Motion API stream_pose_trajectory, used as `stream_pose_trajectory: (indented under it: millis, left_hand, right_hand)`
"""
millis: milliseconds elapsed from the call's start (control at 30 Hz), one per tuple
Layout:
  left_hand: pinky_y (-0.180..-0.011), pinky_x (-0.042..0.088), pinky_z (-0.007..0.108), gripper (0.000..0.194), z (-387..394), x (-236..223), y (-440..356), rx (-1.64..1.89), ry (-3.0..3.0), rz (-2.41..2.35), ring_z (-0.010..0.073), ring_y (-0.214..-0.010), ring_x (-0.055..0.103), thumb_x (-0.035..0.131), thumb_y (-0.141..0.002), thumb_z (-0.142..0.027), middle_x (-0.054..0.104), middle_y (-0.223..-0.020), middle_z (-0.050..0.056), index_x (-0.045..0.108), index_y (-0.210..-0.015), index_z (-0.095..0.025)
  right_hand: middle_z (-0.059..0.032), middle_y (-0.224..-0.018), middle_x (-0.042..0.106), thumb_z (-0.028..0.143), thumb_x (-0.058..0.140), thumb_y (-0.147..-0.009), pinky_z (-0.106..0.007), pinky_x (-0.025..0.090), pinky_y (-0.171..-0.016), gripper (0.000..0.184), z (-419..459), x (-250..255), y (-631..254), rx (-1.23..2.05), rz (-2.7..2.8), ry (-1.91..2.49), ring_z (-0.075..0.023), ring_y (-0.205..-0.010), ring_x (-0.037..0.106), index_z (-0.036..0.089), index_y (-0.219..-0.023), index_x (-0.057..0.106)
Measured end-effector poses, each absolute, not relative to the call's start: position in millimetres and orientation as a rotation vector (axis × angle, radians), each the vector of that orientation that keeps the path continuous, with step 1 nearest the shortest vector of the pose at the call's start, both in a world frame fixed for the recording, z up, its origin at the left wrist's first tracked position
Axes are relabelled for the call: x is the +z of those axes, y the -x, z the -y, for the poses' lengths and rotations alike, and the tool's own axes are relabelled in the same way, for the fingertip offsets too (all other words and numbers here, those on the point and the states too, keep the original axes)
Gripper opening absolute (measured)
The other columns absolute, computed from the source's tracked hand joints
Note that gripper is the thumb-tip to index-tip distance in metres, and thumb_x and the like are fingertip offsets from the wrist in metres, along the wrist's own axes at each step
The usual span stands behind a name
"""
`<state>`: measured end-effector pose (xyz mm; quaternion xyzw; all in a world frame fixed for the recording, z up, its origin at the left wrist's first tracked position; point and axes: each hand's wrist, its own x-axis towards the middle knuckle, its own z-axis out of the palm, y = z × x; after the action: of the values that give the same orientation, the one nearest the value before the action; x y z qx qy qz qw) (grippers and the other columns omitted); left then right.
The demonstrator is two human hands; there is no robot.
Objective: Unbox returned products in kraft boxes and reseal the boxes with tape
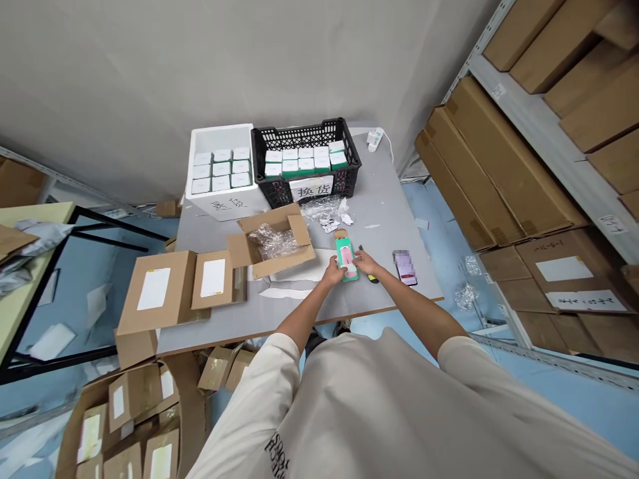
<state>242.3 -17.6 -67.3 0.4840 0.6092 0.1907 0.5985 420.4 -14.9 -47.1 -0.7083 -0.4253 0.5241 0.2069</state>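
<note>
A small green box (345, 248) with a pink and white front lies on the grey table near its front edge, its brown end flap standing open at the far end. My left hand (333, 271) grips the box's left side, thumb on its front. From the right, my right hand (367, 261) holds the opposite side, its thumb on the front too. Just right of the box, partly under my right hand, is a yellow and black utility knife (372, 279). Farther right a phone (405, 267) lies with its screen lit.
Behind are a white foam box (198, 191) and a black crate (354, 174), both holding several small white-and-green boxes. An open carton (289, 265) with bubble wrap and closed cartons (167, 287) stand left. Shelves (529, 86) of cartons flank the right.
</note>
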Motion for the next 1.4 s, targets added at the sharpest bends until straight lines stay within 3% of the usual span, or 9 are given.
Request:
stream_pose_trajectory:
  millis: [167,333,600,900,1167,1400]
  left_hand:
    - [-0.103,0.052,0.037,0.095,14,-73,-257,0.536,-1.025,-1.364,0.0249,-0.131,0.061,0.068,-0.079,-0.02,0.049,-0.155,0.02,0.018,-0.16,-0.021]
    - [-0.102,0.054,0.038,0.101,19,-62,-255,0.585,-1.008,-1.316,0.0249,-0.129,0.062,0.067,-0.079,-0.018,0.05,-0.156,0.017,0.012,-0.164,-0.024]
    - [-0.102,0.053,0.039,0.095,17,-42,-255,0.663,-1.082,-1.303,0.0256,-0.13,0.061,0.066,-0.081,-0.02,0.05,-0.153,0.017,0.017,-0.163,-0.025]
    - [-0.109,0.047,0.042,0.091,28,-35,-240,0.613,-1.377,-1.408,0.027,-0.126,0.06,0.071,-0.08,-0.029,0.054,-0.14,0.016,0.027,-0.16,-0.022]
    - [-0.106,0.05,0.043,0.089,32,-14,-221,0.636,-1.587,-1.276,0.0281,-0.121,0.063,0.071,-0.08,-0.022,0.039,-0.154,0.019,0.029,-0.159,-0.022]
    - [-0.107,0.05,0.045,0.085,26,-6,-213,0.565,-1.714,-1.215,0.0284,-0.121,0.062,0.074,-0.078,-0.02,0.047,-0.15,0.015,0.037,-0.154,-0.024]
  right_hand:
    - [-0.0115,-0.142,0.062,0.024,0.064,-0.081,-0.04,0.049,-0.109,0.063,16,-46,-411,1.504,1.047,1.756,-0.0242,-0.134,0.057,0.023,-0.143,0.052]
    - [-0.0122,-0.146,0.06,0.033,0.066,-0.084,-0.044,0.055,-0.101,0.071,23,-39,-409,1.618,0.919,1.719,-0.0256,-0.125,0.063,0.026,-0.152,0.044]
    - [-0.0128,-0.16,0.045,0.038,0.068,-0.087,-0.035,0.059,-0.093,0.079,30,-18,-416,1.546,0.865,1.657,-0.0236,-0.124,0.063,0.025,-0.158,0.036]
    - [-0.0096,-0.13,0.064,0.044,0.064,-0.091,-0.033,0.059,-0.085,0.062,49,1,-417,1.55,0.954,1.602,-0.0226,-0.113,0.065,0.027,-0.149,0.047]
    - [-0.0115,-0.136,0.063,0.027,0.072,-0.076,-0.041,0.053,-0.102,0.057,55,8,-422,1.344,1.165,1.502,-0.0217,-0.108,0.067,0.021,-0.132,0.061]
    - [-0.0079,-0.122,0.068,0.03,0.067,-0.078,-0.037,0.055,-0.094,0.04,42,26,-423,1.094,1.2,1.589,-0.02,-0.1,0.067,0.023,-0.117,0.06]
